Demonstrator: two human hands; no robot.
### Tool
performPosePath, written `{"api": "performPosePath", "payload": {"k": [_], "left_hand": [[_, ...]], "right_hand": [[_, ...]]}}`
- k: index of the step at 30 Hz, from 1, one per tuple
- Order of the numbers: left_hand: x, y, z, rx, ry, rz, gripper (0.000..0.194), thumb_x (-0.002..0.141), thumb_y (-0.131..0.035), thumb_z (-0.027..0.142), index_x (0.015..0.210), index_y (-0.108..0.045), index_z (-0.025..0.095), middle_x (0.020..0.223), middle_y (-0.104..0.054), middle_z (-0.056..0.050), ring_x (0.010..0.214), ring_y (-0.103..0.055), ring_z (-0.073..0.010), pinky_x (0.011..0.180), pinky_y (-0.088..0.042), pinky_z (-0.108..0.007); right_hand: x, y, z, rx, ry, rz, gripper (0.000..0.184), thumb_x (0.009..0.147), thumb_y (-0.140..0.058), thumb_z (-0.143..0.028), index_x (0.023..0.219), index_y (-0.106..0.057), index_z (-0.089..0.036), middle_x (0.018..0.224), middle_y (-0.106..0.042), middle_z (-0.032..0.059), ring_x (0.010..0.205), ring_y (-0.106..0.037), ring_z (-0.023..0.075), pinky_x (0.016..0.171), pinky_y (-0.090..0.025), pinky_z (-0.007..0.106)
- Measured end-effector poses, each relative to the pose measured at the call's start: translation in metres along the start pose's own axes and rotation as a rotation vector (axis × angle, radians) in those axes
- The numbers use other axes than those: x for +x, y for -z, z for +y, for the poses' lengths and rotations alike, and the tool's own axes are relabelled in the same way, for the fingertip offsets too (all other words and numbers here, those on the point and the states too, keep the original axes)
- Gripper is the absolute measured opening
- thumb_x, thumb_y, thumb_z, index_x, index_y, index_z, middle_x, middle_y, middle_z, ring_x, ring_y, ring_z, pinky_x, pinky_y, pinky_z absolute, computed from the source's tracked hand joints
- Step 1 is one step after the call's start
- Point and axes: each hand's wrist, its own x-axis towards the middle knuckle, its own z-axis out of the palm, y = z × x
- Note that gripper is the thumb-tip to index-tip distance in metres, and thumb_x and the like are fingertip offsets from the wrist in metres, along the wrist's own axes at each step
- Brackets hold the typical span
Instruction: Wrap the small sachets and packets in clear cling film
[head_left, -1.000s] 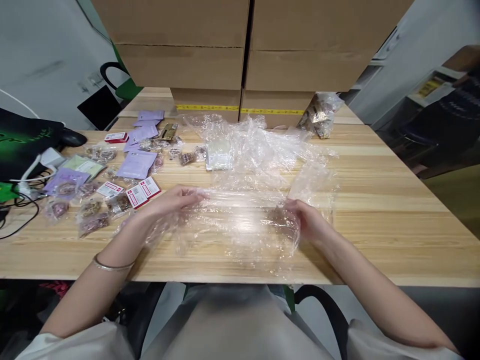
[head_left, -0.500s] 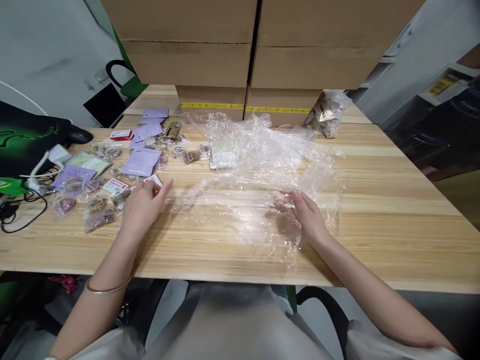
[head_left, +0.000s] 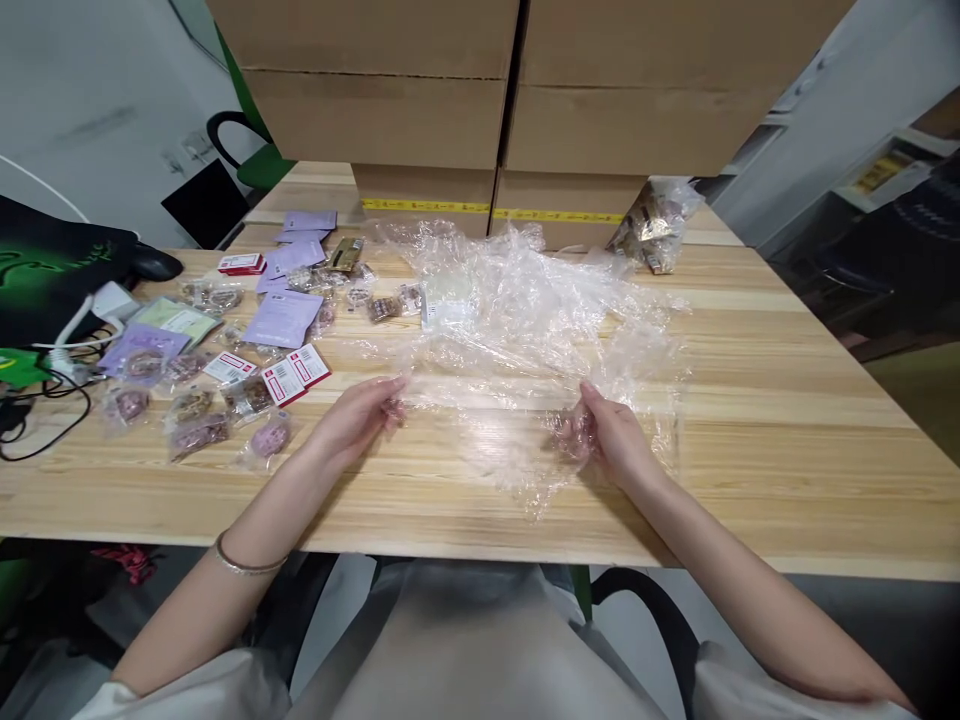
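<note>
A crumpled heap of clear plastic wrap [head_left: 525, 300] spreads over the middle of the wooden table [head_left: 787, 450]. My left hand [head_left: 366, 418] pinches the near left edge of this film between thumb and fingers. At the film's near right side, my right hand [head_left: 606, 428] is closed on it too, the thumb on top and the fingers seen through the plastic. Between the hands the film lies loosely stretched. Under its far left part shows a pale flat packet [head_left: 448, 300]. Left of my left hand lie two red-and-white cards [head_left: 295, 374] and a small bag with a pink item [head_left: 270, 436].
Several lilac packets [head_left: 283, 320] and small clear bags [head_left: 198, 434] cover the table's left side. Behind the film rise large cardboard boxes [head_left: 375, 120]. A filled clear bag [head_left: 655, 228] stands beside them at right. Cables [head_left: 82, 400] and a black mouse [head_left: 156, 263] are far left.
My left hand has moved right, away from the cards and small bags, and has taken hold of the film's left edge. My right hand has closed on the film in nearly the same place.
</note>
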Motion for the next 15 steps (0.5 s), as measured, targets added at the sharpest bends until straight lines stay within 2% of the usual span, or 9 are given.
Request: {"api": "performPosePath", "payload": {"k": [3, 4, 6, 7, 9, 11, 12, 13, 15], "left_hand": [[-0.013, 0.017, -0.007, -0.025, 0.003, 0.083, 0.040, 0.058, -0.086, 0.029, 0.061, -0.048, 0.018, 0.054, -0.047, 0.007, 0.045, -0.043, -0.0055, 0.039, -0.032, -0.017], [-0.019, 0.024, -0.010, -0.005, 0.014, 0.097, 0.041, 0.060, -0.086, 0.028, 0.060, -0.046, 0.018, 0.054, -0.047, 0.007, 0.044, -0.043, -0.0056, 0.039, -0.033, -0.018], [-0.032, 0.036, -0.017, 0.064, 0.022, 0.083, 0.040, 0.065, -0.084, 0.029, 0.060, -0.045, 0.019, 0.054, -0.050, 0.006, 0.046, -0.048, -0.0075, 0.042, -0.037, -0.019], [-0.038, 0.041, -0.019, 0.111, 0.012, 0.062, 0.040, 0.067, -0.083, 0.029, 0.061, -0.045, 0.019, 0.056, -0.053, 0.005, 0.049, -0.052, -0.0090, 0.046, -0.040, -0.020], [-0.047, 0.048, -0.021, 0.190, -0.019, 0.026, 0.038, 0.071, -0.081, 0.028, 0.062, -0.045, 0.020, 0.063, -0.060, 0.002, 0.065, -0.063, -0.0140, 0.057, -0.047, -0.023], [-0.051, 0.051, -0.020, 0.222, -0.054, 0.006, 0.035, 0.070, -0.081, 0.025, 0.064, -0.047, 0.020, 0.082, -0.070, -0.003, 0.090, -0.069, -0.0210, 0.072, -0.052, -0.028], [-0.051, 0.050, -0.019, 0.217, -0.076, -0.005, 0.034, 0.070, -0.080, 0.024, 0.064, -0.047, 0.020, 0.094, -0.072, -0.006, 0.101, -0.068, -0.0245, 0.079, -0.053, -0.031], [-0.051, 0.049, -0.019, 0.197, -0.098, -0.023, 0.034, 0.070, -0.080, 0.023, 0.064, -0.046, 0.020, 0.103, -0.072, -0.007, 0.109, -0.066, -0.0273, 0.084, -0.053, -0.034], [-0.051, 0.043, -0.018, 0.133, -0.130, -0.088, 0.035, 0.071, -0.079, 0.023, 0.064, -0.044, 0.020, 0.109, -0.072, -0.008, 0.115, -0.065, -0.0307, 0.089, -0.052, -0.039]], "right_hand": [[0.001, 0.017, 0.005, -0.257, 0.100, 0.142, 0.057, 0.085, -0.047, -0.075, 0.062, -0.057, -0.023, 0.042, -0.050, 0.0007, 0.039, -0.048, 0.0170, 0.044, -0.042, 0.032], [0.000, 0.023, 0.006, -0.355, 0.114, 0.151, 0.060, 0.087, -0.042, -0.075, 0.062, -0.058, -0.023, 0.042, -0.050, 0.0014, 0.041, -0.050, 0.0183, 0.046, -0.043, 0.033], [-0.004, 0.034, 0.005, -0.617, 0.149, 0.075, 0.060, 0.090, -0.039, -0.072, 0.064, -0.059, -0.022, 0.049, -0.057, 0.0048, 0.047, -0.056, 0.0206, 0.050, -0.044, 0.034], [-0.008, 0.037, 0.002, -0.777, 0.193, 0.046, 0.057, 0.090, -0.042, -0.070, 0.070, -0.061, -0.021, 0.059, -0.063, 0.0074, 0.051, -0.059, 0.0219, 0.052, -0.045, 0.035], [-0.016, 0.038, -0.013, -1.088, 0.361, 0.106, 0.050, 0.088, -0.050, -0.065, 0.092, -0.066, -0.018, 0.088, -0.071, 0.0145, 0.064, -0.065, 0.0263, 0.055, -0.047, 0.037], [-0.020, 0.028, -0.034, -1.242, 0.587, 0.191, 0.050, 0.090, -0.051, -0.059, 0.112, -0.063, -0.015, 0.112, -0.066, 0.0203, 0.079, -0.067, 0.0310, 0.061, -0.050, 0.042], [-0.019, 0.019, -0.045, -1.237, 0.691, 0.152, 0.049, 0.093, -0.047, -0.055, 0.115, -0.062, -0.015, 0.115, -0.064, 0.0208, 0.087, -0.067, 0.0321, 0.068, -0.052, 0.045], [-0.016, 0.006, -0.056, -1.186, 0.772, 0.028, 0.045, 0.096, -0.043, -0.052, 0.115, -0.063, -0.016, 0.116, -0.064, 0.0194, 0.094, -0.066, 0.0314, 0.076, -0.052, 0.046], [-0.002, -0.025, -0.073, -1.012, 0.834, -0.380, 0.041, 0.101, -0.037, -0.048, 0.118, -0.062, -0.021, 0.122, -0.065, 0.0132, 0.110, -0.063, 0.0272, 0.093, -0.050, 0.046]]}}
